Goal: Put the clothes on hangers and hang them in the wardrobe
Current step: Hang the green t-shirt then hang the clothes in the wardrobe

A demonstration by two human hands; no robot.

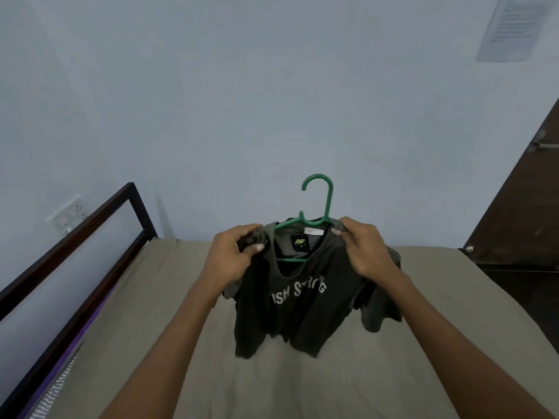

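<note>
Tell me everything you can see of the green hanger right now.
The green hanger looks like moulded plastic. Its hook stands upright above the collar of the dark T-shirt, with a small secondary hook at its base. Its arms run inside the shirt's shoulders; the lower bar shows through the neck opening. The left hand and right hand grip the shirt's shoulders, holding it above the bed.

Above my fingertips (259, 248) I see open air up to the bare wall (242, 101); only the hanger (317, 207) hook rises between them. Below them the shirt (302, 309) hangs onto the bed (151, 313), blocking any downward pass. Well left of the left fingers runs the dark bed rail (90, 219). Far right of the right fingers stands a brown door (526, 207).
</note>
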